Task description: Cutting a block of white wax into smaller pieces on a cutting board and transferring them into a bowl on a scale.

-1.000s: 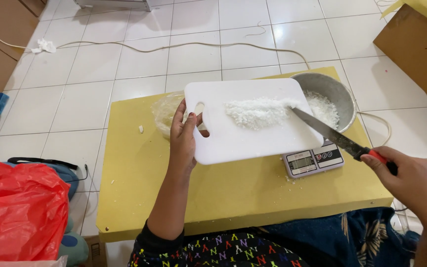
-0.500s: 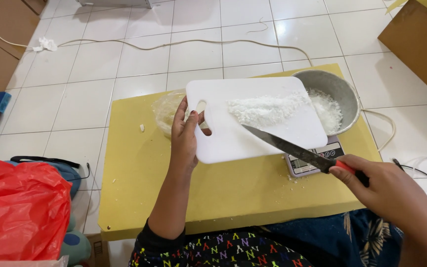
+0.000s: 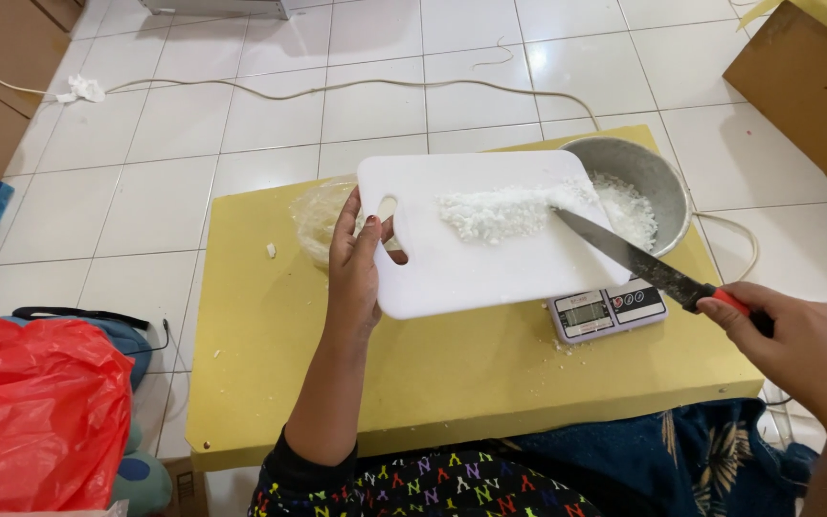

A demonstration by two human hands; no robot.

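From the head view I log the left hand [image 3: 356, 263] gripping the left edge of a white cutting board [image 3: 476, 239], fingers curled around the rim by the oval handle hole, thumb on top; the board is lifted and tilted, its far right corner over the rim of a metal bowl [image 3: 658, 182]. A loose heap of white chopped material [image 3: 500, 213] lies on the upper right part of the board, running toward the bowl, and more of the same white material sits inside the bowl. My right hand [image 3: 801, 354] is closed tight around the red handle of a knife [image 3: 638, 263]; the dark blade lies flat across the board's right corner, its tip touching the right end of the white heap. The bowl stands on a small digital kitchen scale [image 3: 608, 308], whose display and buttons show just below the board's lower right corner. All of this rests on a low yellow table [image 3: 413, 383]. Behind the board, partly hidden, is a crumpled clear plastic bag [image 3: 323, 215]. A few white crumbs dot the table. To the lower left, a red plastic bag [image 3: 35, 412] sits on the white tiled floor [image 3: 145, 182], where a pale cord [image 3: 337, 86] runs across.
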